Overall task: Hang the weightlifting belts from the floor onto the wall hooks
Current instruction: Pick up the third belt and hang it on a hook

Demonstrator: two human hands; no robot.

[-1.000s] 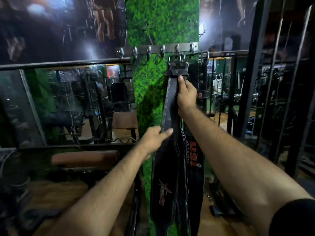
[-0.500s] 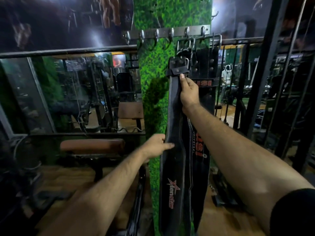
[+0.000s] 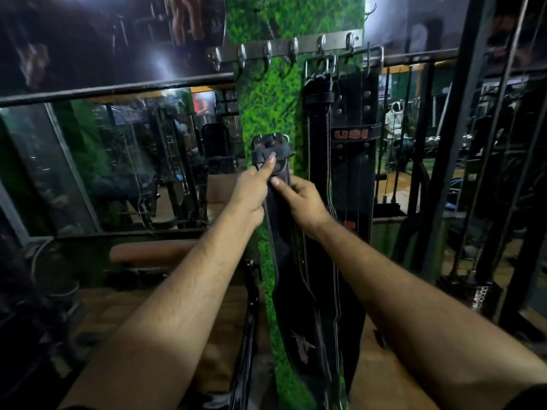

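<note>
I hold a black leather belt (image 3: 296,291) with a faded star logo upright in front of the green grass panel (image 3: 266,93). My left hand (image 3: 251,193) grips its upper left edge, and a straight finger presses the buckle (image 3: 272,152). Just below the buckle, my right hand (image 3: 305,202) pinches the strap from the right. The buckle is well below the steel hook rack (image 3: 284,48). Two other black belts hang from the right-hand hooks, a stitched belt (image 3: 318,122) and a USI belt (image 3: 352,134).
Several hooks on the left of the rack carry nothing. A brown padded bench (image 3: 154,253) stands low on the left under a mirror (image 3: 133,161). Black metal bars (image 3: 450,143) close off the right side. The floor is wood.
The held belt's buckle end has come down and to the left, away from the hooks. My left hand has moved up from the belt's edge to the buckle. The view has shifted closer.
</note>
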